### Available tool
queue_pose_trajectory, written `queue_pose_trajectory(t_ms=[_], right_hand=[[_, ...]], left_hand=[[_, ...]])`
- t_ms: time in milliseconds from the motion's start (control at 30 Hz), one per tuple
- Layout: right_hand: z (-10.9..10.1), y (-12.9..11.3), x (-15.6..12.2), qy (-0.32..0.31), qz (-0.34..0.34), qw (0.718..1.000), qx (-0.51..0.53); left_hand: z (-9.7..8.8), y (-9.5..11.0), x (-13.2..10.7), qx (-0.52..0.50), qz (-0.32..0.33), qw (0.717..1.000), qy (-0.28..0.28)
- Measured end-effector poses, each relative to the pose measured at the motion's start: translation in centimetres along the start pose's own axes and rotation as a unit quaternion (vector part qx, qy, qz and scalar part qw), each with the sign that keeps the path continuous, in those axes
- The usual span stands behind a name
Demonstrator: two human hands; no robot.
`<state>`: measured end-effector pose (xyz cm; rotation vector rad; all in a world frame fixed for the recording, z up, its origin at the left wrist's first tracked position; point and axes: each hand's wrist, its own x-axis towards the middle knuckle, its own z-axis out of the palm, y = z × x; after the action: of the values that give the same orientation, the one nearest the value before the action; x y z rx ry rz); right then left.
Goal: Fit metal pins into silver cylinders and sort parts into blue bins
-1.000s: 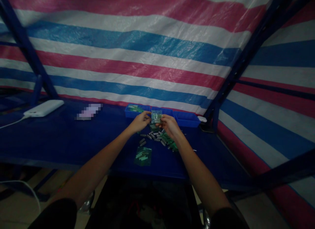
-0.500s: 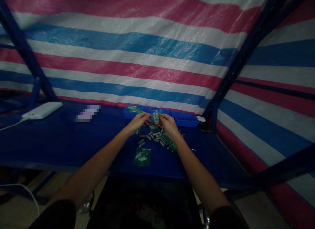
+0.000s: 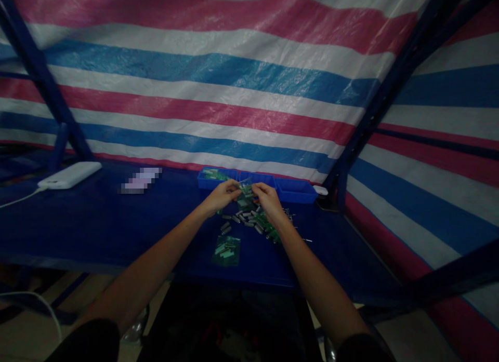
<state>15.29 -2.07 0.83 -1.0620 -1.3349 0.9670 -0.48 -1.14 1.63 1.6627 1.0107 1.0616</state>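
A small clear plastic bag (image 3: 245,186) with a green tint hangs between my hands, small pieces showing inside it. My left hand (image 3: 223,195) pinches its left side, and my right hand (image 3: 266,199) pinches its right side. Below them lies a pile of small metal cylinders (image 3: 246,217), with green pieces (image 3: 267,228) heaped beside it, partly hidden by my right wrist. Nearer to me, another green-tinted bag (image 3: 226,250) lies flat with several light, slim pieces in it.
Blue bins (image 3: 295,190) stand in a row behind my hands; the left one (image 3: 212,178) holds green bags. A white power bank (image 3: 70,175) with a cable and a blurred-out flat object (image 3: 140,180) lie to the left. Blue frame posts (image 3: 353,128) and striped sheeting (image 3: 218,112) enclose the blue table (image 3: 117,232).
The bag between my hands has tilted and sunk slightly, showing less of its flat face. My left hand has turned a little and its fingers have closed in on the bag.
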Motion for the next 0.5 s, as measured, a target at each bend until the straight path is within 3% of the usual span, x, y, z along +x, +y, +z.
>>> queue_pose_trajectory(t_ms=[300, 500], right_hand=[[-0.17, -0.38, -0.05, 0.035, -0.012, 0.999, -0.033], [0.14, -0.09, 0.00, 0.050, 0.000, 0.999, -0.020]], left_hand=[[-0.23, -0.39, 0.49, 0.008, 0.070, 0.996, 0.050], [0.08, -0.62, 0.53, -0.008, 0.040, 0.998, 0.047]])
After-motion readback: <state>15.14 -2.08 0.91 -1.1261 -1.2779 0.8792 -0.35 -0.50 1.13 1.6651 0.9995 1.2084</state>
